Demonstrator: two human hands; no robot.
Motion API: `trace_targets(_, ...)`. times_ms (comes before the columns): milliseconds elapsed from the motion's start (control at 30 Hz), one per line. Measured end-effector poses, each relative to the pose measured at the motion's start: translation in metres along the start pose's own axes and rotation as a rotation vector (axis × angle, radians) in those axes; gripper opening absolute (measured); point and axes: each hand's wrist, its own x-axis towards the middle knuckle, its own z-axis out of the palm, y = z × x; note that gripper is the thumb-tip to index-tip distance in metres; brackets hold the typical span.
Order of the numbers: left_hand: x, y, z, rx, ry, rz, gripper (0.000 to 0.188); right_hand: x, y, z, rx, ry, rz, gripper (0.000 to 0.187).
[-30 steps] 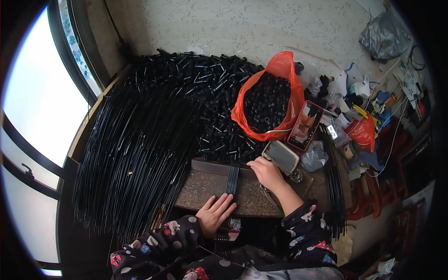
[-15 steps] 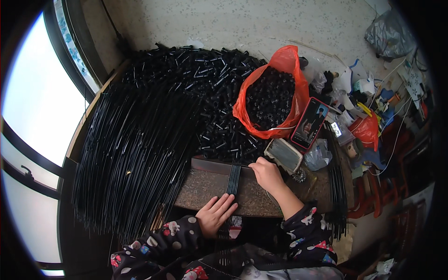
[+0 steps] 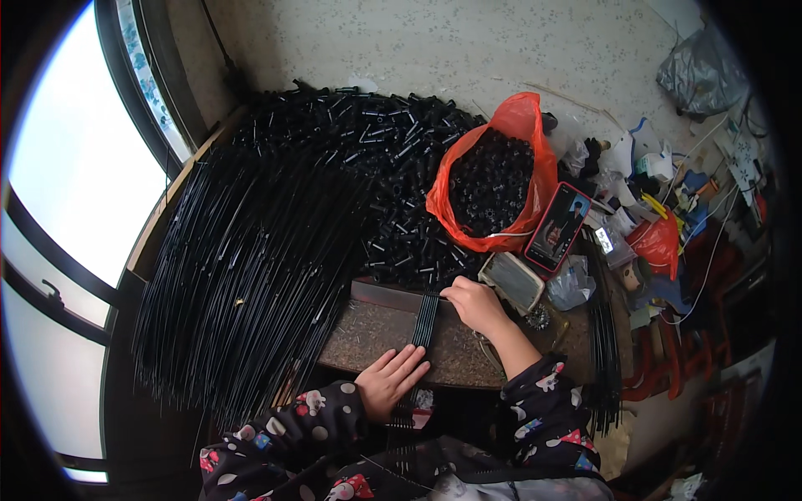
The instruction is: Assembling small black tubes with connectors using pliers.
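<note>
Your flat row of black rods (image 3: 426, 321), one row, individual rods uncountable, lies on the worktop (image 3: 363, 338); work there looks unfinished; your left hand (image 3: 391, 385) rests on it, fingers extended; your right hand (image 3: 474, 305) is pinched closed beside its upper part, contents unclear; two bundles remain, a large left bundle (image 3: 251, 267) and smaller right bundle (image 3: 603, 351).

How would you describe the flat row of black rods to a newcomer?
On the brown worktop, look between the left hand and right hand. The row of black rods runs up from the left fingertips. Unlike the rod heap at left, its rods lie flat, side by side.
</note>
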Motion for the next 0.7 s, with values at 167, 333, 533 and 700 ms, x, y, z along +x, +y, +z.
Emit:
trace_targets(167, -0.001, 0.002, 0.003, -0.04, 0.053, -0.008, 0.086, 0.005, -0.003, -0.003, -0.186, 0.125, -0.14, 0.009)
trace_targets(333, -0.003, 0.0, 0.006, -0.069, 0.088, -0.01, 0.085, -0.026, 0.019, -0.026, -0.289, 0.096, -0.253, 0.014)
trace_targets(533, 0.0, -0.001, 0.004, -0.107, 0.048, -0.001, 0.082, -0.032, 0.013, -0.018, -0.153, 0.019, -0.109, 0.016)
trace_targets(700, -0.002, 0.0, 0.005, -0.058, 0.039, -0.028, 0.08, -0.026, 0.011, -0.021, -0.086, -0.021, -0.117, 0.015)
